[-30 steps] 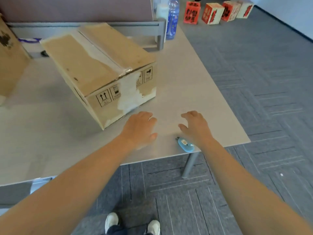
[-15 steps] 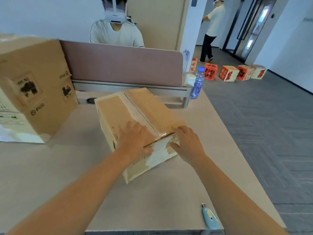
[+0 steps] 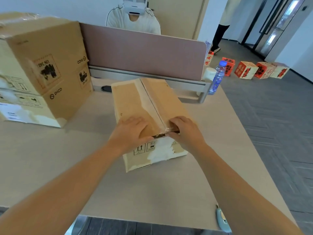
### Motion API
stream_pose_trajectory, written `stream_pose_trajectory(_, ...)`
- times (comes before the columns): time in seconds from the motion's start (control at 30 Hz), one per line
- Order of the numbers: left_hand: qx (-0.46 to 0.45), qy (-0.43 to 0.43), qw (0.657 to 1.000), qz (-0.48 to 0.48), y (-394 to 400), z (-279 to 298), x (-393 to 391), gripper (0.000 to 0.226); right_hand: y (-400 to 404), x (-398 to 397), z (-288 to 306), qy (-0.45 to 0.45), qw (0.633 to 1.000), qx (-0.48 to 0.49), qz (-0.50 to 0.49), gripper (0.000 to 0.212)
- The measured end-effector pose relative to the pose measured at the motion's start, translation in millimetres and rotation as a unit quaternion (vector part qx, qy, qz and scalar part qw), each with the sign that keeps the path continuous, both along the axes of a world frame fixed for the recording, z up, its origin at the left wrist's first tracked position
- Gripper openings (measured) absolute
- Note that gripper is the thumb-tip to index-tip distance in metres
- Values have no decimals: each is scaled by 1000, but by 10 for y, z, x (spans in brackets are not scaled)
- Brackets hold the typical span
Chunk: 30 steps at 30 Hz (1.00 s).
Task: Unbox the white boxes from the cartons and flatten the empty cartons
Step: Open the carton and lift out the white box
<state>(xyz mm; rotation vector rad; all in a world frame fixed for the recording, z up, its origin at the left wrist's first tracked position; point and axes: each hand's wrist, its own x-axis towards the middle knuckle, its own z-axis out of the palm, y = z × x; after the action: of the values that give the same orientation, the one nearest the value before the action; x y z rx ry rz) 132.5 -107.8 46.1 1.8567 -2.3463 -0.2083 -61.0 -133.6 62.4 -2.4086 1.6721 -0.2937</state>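
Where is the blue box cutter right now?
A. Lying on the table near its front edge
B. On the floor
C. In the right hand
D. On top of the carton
A: the cutter lies on the table by the right forearm, while both hands are at the carton.

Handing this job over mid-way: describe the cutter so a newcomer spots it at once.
Start at the beige table and follow its near edge to the right corner. There, beside the person's right forearm, lies the small light-blue box cutter. It is the only blue thing near that edge; the cartons are brown and far bigger.
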Motion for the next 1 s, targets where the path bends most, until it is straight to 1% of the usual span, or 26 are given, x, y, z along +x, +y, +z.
stream_pose_trajectory(0.1,-2,19,1000,-3,68,28,120,82,-7,101,-9,9,999,-26,24,39)
stream_pose_trajectory(0.13,-5,41,999,6,81,38,159,78,-5,122,-2,10,999,-36,29,36)
stream_pose_trajectory(0.2,-11,93,995,33,91,82,256,62,-3,147,36,-6,998,-57,23,33)
stream_pose_trajectory(0.23,-14,114,993,37,89,110,305,58,-6,158,64,-17,998,-66,15,32)
stream_pose_trajectory(0.4,17,135,990,23,74,196,508,58,36,296,207,-76,994,-77,13,30)
stream_pose_trajectory(0.47,9,129,992,9,73,253,573,59,50,377,226,-75,994,-72,18,34)
stream_pose_trajectory(0.53,0,78,997,-13,51,309,630,63,51,454,242,-40,997,-68,26,41)
stream_pose_trajectory(0.57,-7,23,999,-25,50,348,653,67,46,484,249,-20,997,-65,33,46)
stream_pose_trajectory(0.6,-22,-60,997,-36,55,383,659,73,46,506,265,-6,998,-59,38,51)
stream_pose_trajectory(0.63,-59,-145,987,-48,71,408,652,82,46,516,274,14,997,-57,40,56)
stream_pose_trajectory(0.67,-105,-211,969,-70,75,406,663,95,60,526,299,47,996,-60,41,59)
stream_pose_trajectory(0.7,-144,-246,955,-82,76,420,675,106,76,535,335,89,993,-69,41,59)
stream_pose_trajectory(0.73,-183,-278,938,-100,72,424,690,107,92,538,377,127,988,-83,40,56)
stream_pose_trajectory(0.77,-214,-313,918,-119,72,427,687,100,93,543,407,160,982,-97,32,51)
stream_pose_trajectory(0.8,-231,-352,899,-119,98,466,658,88,110,566,468,173,979,-106,23,46)
stream_pose_trajectory(0.87,-203,-437,871,-96,211,573,539,57,147,574,526,211,970,-117,12,39)
stream_pose_trajectory(0.9,-205,-469,856,-76,266,594,466,48,144,574,505,238,958,-159,14,37)
stream_pose_trajectory(0.93,-187,-480,856,-37,302,597,402,46,140,586,499,253,945,-208,10,30)
stream_pose_trajectory(0.97,-168,-498,851,-1,325,592,343,46,170,603,536,284,935,-211,-9,20)
stream_pose_trajectory(1.0,-140,-521,841,36,359,608,274,47,191,613,562,320,920,-226,-17,16)
